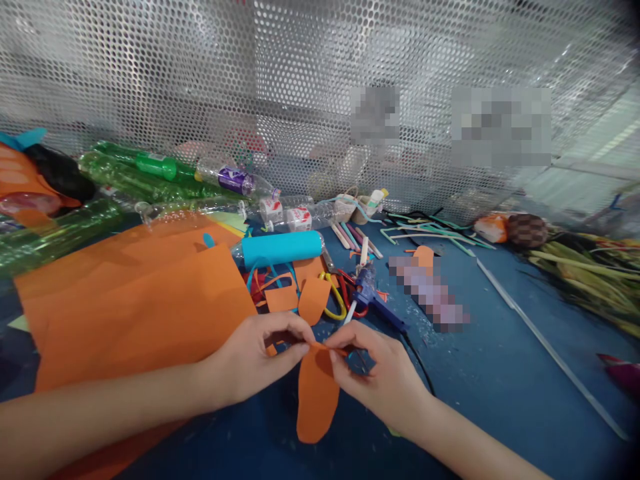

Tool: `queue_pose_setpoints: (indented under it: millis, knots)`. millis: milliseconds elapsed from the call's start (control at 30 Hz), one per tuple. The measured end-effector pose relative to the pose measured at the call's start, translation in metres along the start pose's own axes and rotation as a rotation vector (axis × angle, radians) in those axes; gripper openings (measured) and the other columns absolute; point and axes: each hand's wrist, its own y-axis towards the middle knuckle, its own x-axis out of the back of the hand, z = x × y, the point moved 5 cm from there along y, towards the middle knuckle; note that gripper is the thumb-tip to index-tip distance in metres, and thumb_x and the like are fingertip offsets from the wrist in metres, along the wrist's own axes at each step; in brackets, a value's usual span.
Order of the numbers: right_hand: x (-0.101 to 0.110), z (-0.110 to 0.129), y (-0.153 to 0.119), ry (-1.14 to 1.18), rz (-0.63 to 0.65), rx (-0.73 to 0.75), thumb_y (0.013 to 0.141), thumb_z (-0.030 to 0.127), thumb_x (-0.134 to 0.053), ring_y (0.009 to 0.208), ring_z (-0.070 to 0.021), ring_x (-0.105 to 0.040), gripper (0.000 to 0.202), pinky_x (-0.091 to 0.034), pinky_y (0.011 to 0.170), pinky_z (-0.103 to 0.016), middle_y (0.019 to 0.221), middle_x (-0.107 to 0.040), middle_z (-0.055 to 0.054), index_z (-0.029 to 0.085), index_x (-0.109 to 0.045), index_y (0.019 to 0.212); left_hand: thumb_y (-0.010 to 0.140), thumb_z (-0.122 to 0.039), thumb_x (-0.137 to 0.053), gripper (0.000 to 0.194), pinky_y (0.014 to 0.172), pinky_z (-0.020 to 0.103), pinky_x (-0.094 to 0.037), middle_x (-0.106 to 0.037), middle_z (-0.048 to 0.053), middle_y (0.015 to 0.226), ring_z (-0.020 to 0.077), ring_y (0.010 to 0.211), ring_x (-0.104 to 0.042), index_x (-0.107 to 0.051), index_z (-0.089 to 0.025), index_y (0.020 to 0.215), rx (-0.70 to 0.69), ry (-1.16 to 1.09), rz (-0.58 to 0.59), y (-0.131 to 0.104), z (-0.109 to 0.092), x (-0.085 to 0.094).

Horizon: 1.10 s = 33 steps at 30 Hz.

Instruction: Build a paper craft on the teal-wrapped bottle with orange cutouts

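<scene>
An orange paper cutout (318, 400), long with a rounded lower end, hangs between my two hands. My left hand (250, 360) pinches its top edge between thumb and fingertips. On the other side, my right hand (377, 373) pinches the same top edge, the fingertips close to those of the left. Just beyond the hands lie orange paper scraps (281, 298), scissors with yellow handles (336, 313), red-handled scissors (345, 287) and a blue glue gun (367, 293) with a white glue stick. A bottle wrapped in blue paper (283, 248) lies behind the scraps.
Large orange paper sheets (140, 300) cover the left of the blue table (480, 400). Green plastic bottles (150, 177) and clear bottles (300, 217) lie behind. A perforated silver sheet (200, 80) stands at the back. Dried husks (590, 267) and a long clear strip (545, 340) lie right.
</scene>
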Motion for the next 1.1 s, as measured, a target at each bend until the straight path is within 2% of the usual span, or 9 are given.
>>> queue_pose_setpoints:
  millis: [333, 500, 733, 933, 1100]
  knots:
    - [-0.001, -0.012, 0.001, 0.041, -0.007, -0.075, 0.078, 0.012, -0.053, 0.066, -0.0117, -0.064, 0.011, -0.053, 0.063, -0.022, 0.076, -0.066, 0.000, 0.021, -0.059, 0.083, 0.078, -0.023, -0.055, 0.009, 0.071, 0.026, -0.049, -0.064, 0.003, 0.079, 0.0143, 0.075, -0.060, -0.059, -0.016, 0.081, 0.047, -0.122, -0.105, 0.005, 0.008, 0.007]
    - [-0.001, -0.014, 0.001, 0.046, 0.003, -0.099, 0.080, 0.016, -0.055, 0.070, -0.0129, -0.066, 0.010, -0.055, 0.066, -0.023, 0.078, -0.068, 0.000, 0.022, -0.061, 0.085, 0.076, -0.025, -0.059, 0.011, 0.071, 0.026, -0.049, -0.063, 0.003, 0.082, 0.0146, 0.077, -0.060, -0.059, -0.016, 0.083, 0.068, -0.155, -0.102, 0.006, 0.012, 0.009]
    - [-0.002, -0.004, 0.002, 0.208, 0.132, -0.076, 0.083, 0.019, -0.055, 0.080, -0.0141, -0.069, 0.017, -0.058, 0.074, -0.024, 0.091, -0.072, -0.003, 0.021, -0.064, 0.097, 0.080, -0.028, -0.059, 0.015, 0.072, 0.027, -0.049, -0.064, 0.003, 0.086, 0.0141, 0.080, -0.060, -0.060, -0.018, 0.089, 0.130, -0.299, -0.113, 0.007, 0.023, 0.011]
    - [0.000, -0.005, 0.003, 0.131, 0.076, -0.048, 0.080, 0.017, -0.060, 0.075, -0.0129, -0.069, 0.014, -0.057, 0.070, -0.021, 0.085, -0.073, -0.001, 0.021, -0.067, 0.091, 0.077, -0.025, -0.063, 0.012, 0.076, 0.026, -0.049, -0.064, 0.002, 0.085, 0.0132, 0.080, -0.060, -0.063, -0.017, 0.085, 0.126, -0.318, -0.125, 0.006, 0.020, 0.012]
    - [0.003, -0.003, 0.002, 0.070, 0.054, 0.010, 0.080, 0.016, -0.060, 0.074, -0.0129, -0.069, 0.015, -0.057, 0.069, -0.021, 0.083, -0.073, 0.001, 0.023, -0.068, 0.090, 0.076, -0.023, -0.064, 0.009, 0.071, 0.024, -0.049, -0.065, 0.001, 0.081, 0.0118, 0.074, -0.060, -0.063, -0.016, 0.082, 0.119, -0.323, -0.132, 0.005, 0.019, 0.013]
